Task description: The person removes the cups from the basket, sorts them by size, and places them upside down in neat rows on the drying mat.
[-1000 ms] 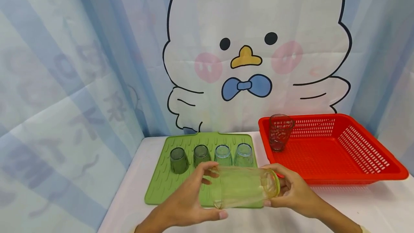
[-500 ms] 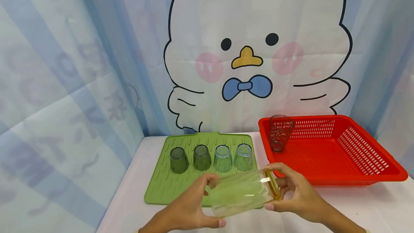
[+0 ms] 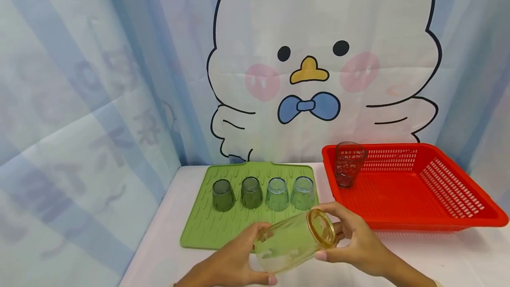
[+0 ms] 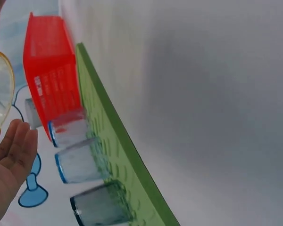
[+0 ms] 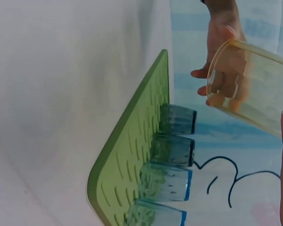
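Observation:
A yellow-tinted drinking glass (image 3: 288,242) is held tilted on its side above the front of the green drying mat (image 3: 199,234). My left hand (image 3: 235,258) is around its left end, thumb below and fingers above. My right hand (image 3: 352,242) grips the other end, which has a thick amber ring, between thumb and fingers. In the right wrist view the glass (image 5: 259,84) shows its thin rim near the left hand (image 5: 224,52). On the mat stand several upside-down glasses: dark grey ones (image 3: 223,196) at left, clear blue-edged ones (image 3: 277,195) at right.
To the right sits a red plastic basket (image 3: 398,223) with perforated sides. One clear glass (image 3: 347,165) leans upright in its left back corner. A curtain (image 3: 311,136) with a cartoon bird hangs behind the white table (image 3: 159,234).
The yellow glass has turned from nearly level, so its amber-ringed end now faces more towards the head camera and sits higher. Both hands have stayed on it. The view shifted slightly.

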The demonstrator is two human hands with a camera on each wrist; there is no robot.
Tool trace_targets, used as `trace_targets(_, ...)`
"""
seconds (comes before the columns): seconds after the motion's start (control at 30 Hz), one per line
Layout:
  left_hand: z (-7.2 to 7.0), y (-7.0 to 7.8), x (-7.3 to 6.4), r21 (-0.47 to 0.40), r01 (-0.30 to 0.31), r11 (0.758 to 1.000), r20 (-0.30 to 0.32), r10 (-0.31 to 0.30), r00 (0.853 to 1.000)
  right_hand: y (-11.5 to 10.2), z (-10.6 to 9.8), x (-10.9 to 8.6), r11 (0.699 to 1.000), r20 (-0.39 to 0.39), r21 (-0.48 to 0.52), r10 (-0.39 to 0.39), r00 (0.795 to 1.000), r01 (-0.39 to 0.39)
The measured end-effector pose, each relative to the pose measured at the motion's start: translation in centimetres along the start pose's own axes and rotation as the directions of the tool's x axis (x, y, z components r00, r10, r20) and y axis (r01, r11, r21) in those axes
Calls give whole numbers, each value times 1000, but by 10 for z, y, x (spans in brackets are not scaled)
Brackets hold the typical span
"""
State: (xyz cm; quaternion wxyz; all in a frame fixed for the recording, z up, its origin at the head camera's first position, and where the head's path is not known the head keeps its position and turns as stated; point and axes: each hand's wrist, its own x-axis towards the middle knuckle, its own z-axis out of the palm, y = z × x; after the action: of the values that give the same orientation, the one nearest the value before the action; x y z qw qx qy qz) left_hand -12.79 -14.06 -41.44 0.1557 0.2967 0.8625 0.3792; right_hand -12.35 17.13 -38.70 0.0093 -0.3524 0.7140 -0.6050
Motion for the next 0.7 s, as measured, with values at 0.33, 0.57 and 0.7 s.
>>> trace_targets(0.33,-30,-44,-9,15,58,998,-50,-57,997,4,-3,7,1000,-4,22,5,1000,-5)
trace_targets(0.57,-53,-77,-18,68,125,990,-102,-118,988,7,-1,7,998,-7,59,20,1000,-20)
trace_targets(0.7,-66,-95,-25,141,126,982,-138,-107,985,9,2,13,999,-25,21,50,998,-50)
